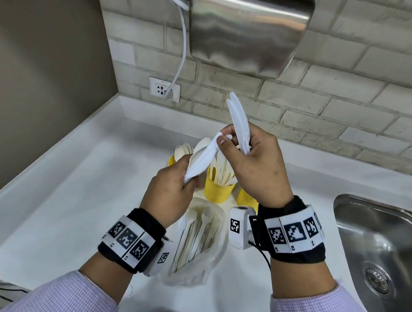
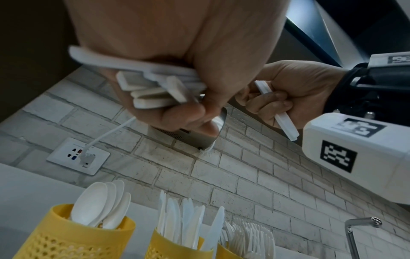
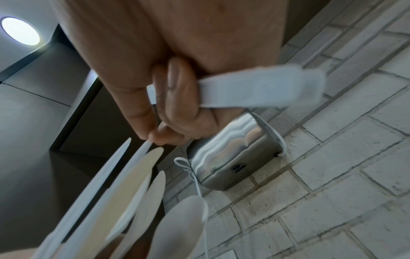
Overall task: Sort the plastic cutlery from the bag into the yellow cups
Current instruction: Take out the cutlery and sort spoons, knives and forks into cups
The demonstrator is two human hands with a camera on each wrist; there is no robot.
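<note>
My left hand [image 1: 174, 185] grips a bundle of white plastic cutlery [image 1: 203, 159], knives with a spoon among them; their handle ends [image 2: 153, 92] stick out of the fist. My right hand [image 1: 255, 159] holds two white knives [image 1: 239, 119] blades up, and its thumb and forefinger pinch the tip of a knife in the left bundle. Below the hands stand three yellow mesh cups: one with spoons [image 2: 73, 238], one with knives [image 2: 177, 245], one with forks [image 2: 224, 252]. The clear plastic bag [image 1: 195, 247] with more cutlery lies on the counter between my wrists.
A white counter [image 1: 65, 195] runs to a brick wall with a socket [image 1: 164, 89] and a cable. A steel hand dryer [image 1: 246, 30] hangs on the wall above. A steel sink [image 1: 382, 251] sits at the right, with a tap [image 2: 355, 233].
</note>
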